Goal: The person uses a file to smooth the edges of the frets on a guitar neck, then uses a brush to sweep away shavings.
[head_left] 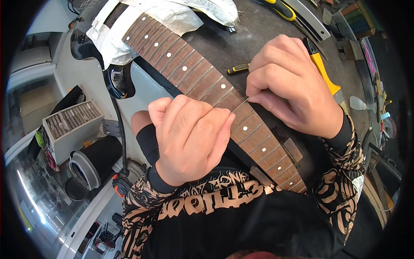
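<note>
A guitar neck with a brown fretboard (200,80) and white dot inlays lies slantwise before me, from the upper left to the lower right. My left hand (194,138) rests over its near edge, thumb and forefinger pinched together at the board. Across from it, my right hand (293,86) pinches at the far edge with curled fingers. A thin line, in line with the frets, runs between the two pinches. Whether it is a loose fret wire or a fret set in the board, I cannot tell.
White paper (172,17) covers part of the dark guitar body (120,80). On the dark bench lie a small yellow-black tool (238,68), a yellow-handled tool (323,71) and yellow-black pliers (284,9). Leftward stand a white box of slim cases (73,125) and a black bin (97,159).
</note>
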Motion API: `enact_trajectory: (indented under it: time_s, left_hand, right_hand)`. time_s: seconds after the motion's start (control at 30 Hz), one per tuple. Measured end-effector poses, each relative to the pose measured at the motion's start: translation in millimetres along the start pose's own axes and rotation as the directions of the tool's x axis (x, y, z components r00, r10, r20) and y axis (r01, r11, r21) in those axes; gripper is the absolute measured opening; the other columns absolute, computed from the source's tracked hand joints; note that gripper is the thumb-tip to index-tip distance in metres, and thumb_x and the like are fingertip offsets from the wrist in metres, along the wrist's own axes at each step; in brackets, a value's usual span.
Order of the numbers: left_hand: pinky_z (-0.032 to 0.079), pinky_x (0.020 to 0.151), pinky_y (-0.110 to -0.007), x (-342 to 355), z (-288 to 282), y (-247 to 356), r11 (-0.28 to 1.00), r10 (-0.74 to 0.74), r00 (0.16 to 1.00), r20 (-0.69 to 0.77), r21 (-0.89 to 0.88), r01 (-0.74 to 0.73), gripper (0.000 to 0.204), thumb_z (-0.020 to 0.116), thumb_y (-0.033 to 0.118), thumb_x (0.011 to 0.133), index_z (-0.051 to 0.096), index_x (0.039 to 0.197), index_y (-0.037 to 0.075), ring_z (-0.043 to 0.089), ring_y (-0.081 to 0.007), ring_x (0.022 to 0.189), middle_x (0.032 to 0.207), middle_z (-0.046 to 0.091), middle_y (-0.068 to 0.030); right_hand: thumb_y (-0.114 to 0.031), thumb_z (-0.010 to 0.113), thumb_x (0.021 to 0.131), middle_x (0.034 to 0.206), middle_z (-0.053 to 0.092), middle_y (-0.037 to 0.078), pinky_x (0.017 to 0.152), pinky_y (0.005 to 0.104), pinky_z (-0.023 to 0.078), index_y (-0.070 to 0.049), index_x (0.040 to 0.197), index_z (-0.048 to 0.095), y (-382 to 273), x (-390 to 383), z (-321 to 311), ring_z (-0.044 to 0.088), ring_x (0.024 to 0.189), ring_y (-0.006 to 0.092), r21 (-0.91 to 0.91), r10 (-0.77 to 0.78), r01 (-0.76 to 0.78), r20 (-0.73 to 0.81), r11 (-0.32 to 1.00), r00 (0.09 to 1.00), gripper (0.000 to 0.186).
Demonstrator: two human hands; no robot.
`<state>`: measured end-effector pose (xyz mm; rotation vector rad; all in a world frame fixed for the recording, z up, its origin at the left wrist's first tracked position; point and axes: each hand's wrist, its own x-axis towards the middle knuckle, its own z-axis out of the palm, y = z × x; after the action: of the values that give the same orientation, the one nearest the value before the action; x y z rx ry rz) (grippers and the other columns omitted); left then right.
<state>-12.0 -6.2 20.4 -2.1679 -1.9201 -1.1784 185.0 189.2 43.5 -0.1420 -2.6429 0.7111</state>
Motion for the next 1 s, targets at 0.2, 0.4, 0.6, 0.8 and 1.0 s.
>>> enact_trajectory:
  time_s: [0.2,0.4,0.6,0.8,1.0]
  left_hand:
    - [0.042,0.086,-0.041,5.9,4.3,-9.6,1.0,0.017,0.999,-0.029,-0.018,-0.017,0.028,0.093,-0.003,0.089,0.079,0.11,0.009,0.065,-0.0237,0.078,0.09,0.073,-0.0027]
    - [0.04,0.086,-0.04,6.3,3.0,-2.8,1.0,0.006,1.0,-0.021,0.018,-0.006,0.029,0.096,-0.002,0.086,0.079,0.106,0.012,0.065,-0.0222,0.077,0.089,0.073,-0.0003]
    - [0.038,0.086,-0.04,9.2,3.0,-1.0,1.0,0.011,1.0,0.001,0.017,-0.011,0.032,0.097,-0.001,0.084,0.079,0.105,0.013,0.064,-0.021,0.076,0.088,0.073,0.0014]
    - [0.037,0.086,-0.041,10.6,3.6,-5.6,0.999,0.02,1.0,-0.022,0.038,-0.02,0.033,0.097,-0.002,0.082,0.079,0.106,0.014,0.063,-0.0207,0.076,0.088,0.073,0.0017]
    - [0.037,0.086,-0.041,6.9,5.1,2.1,1.0,0.02,1.0,-0.003,-0.004,-0.02,0.035,0.097,-0.002,0.081,0.08,0.106,0.014,0.063,-0.0206,0.077,0.089,0.073,0.0018]
  right_hand:
    - [-0.006,0.092,0.087,0.113,0.071,0.002,0.108,0.0472,0.046,-0.014,0.107,0.073,1.3,4.4,5.7,0.067,0.114,0.0308,-0.043,0.019,-0.02,-0.035,0.999,0.999,0.029]
    - [-0.007,0.092,0.088,0.114,0.072,0.002,0.108,0.0475,0.045,-0.014,0.107,0.073,2.3,-3.1,2.6,0.067,0.116,0.0312,-0.012,0.032,-0.033,-0.032,0.999,0.999,0.027]
    - [-0.008,0.092,0.088,0.115,0.072,0.002,0.107,0.0478,0.045,-0.015,0.107,0.073,-2.9,-7.3,6.8,0.066,0.117,0.0312,-0.046,0.057,-0.059,-0.048,0.997,0.997,0.027]
    - [-0.008,0.093,0.089,0.117,0.072,0.002,0.107,0.0478,0.045,-0.015,0.109,0.073,3.0,-4.0,10.4,0.066,0.118,0.0308,-0.034,0.042,-0.046,-0.098,0.998,0.994,0.029]
    - [-0.008,0.092,0.089,0.118,0.072,0.002,0.109,0.0475,0.044,-0.015,0.109,0.073,-3.3,-15.7,5.5,0.066,0.119,0.0307,-0.018,0.058,-0.059,-0.052,0.998,0.997,0.028]
